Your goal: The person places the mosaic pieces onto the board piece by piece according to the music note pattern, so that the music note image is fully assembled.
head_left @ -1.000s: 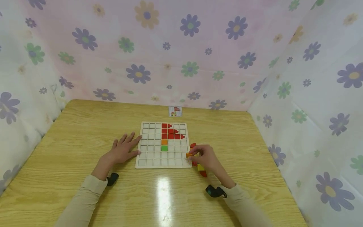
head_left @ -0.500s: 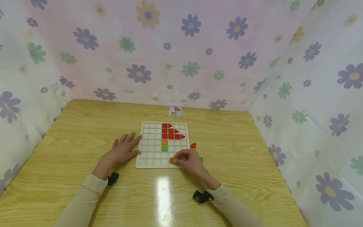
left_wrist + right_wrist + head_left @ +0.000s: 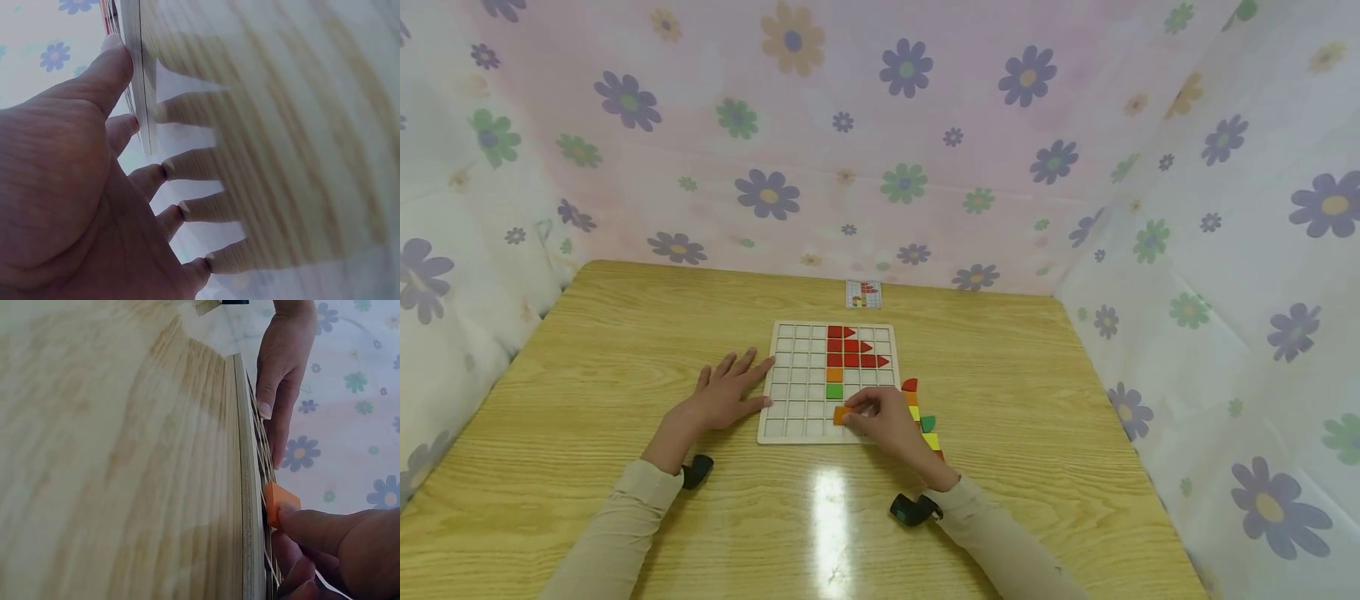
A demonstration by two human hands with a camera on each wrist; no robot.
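My right hand [image 3: 880, 421] pinches an orange square block [image 3: 842, 415] between thumb and fingers, low over the wooden grid board [image 3: 786, 429], just below the green square [image 3: 834, 390]. In the right wrist view the orange block [image 3: 282, 503] stands at the board's surface, under the thumb. My left hand [image 3: 726, 396] lies with fingers spread on the table, its thumb and index fingertips at the board's left edge. On the board, red squares and triangles [image 3: 852, 360] form three rows, with an orange square [image 3: 834, 375] under them.
Beside the board's right edge lies a group of loose pieces, among them a red curved piece [image 3: 910, 385], a green one [image 3: 928, 423] and a yellow one [image 3: 930, 441]. A small pattern card [image 3: 863, 294] lies behind the board, near the flowered cloth [image 3: 842, 167].
My right hand has carried the orange block leftward from the loose pieces, across the board to below the green square. The left hand has stayed in place.
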